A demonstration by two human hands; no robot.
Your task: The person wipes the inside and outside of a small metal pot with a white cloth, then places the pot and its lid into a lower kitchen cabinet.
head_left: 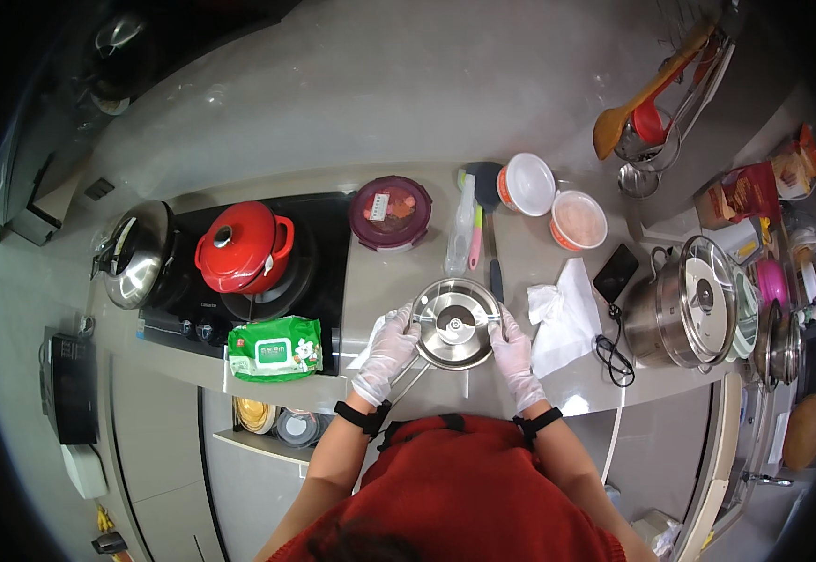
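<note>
Both of my hands wear clear disposable gloves. Between them is a round stainless steel pan with a small central knob and a long double-rod handle angled toward me at its lower left. Whether its top is a separate lid cannot be told. My left hand grips the left side of the rim, and my right hand grips the right side. Part of a white cloth or tissue shows behind my left hand. Just beyond the pan lie a clear plastic-like utensil and a dark spatula.
Left of me, a red lidded casserole stands on the black cooktop, near green wet wipes. A purple-lidded container and two tubs stand behind. Right are white tissue, a phone, a cable and a steel pot.
</note>
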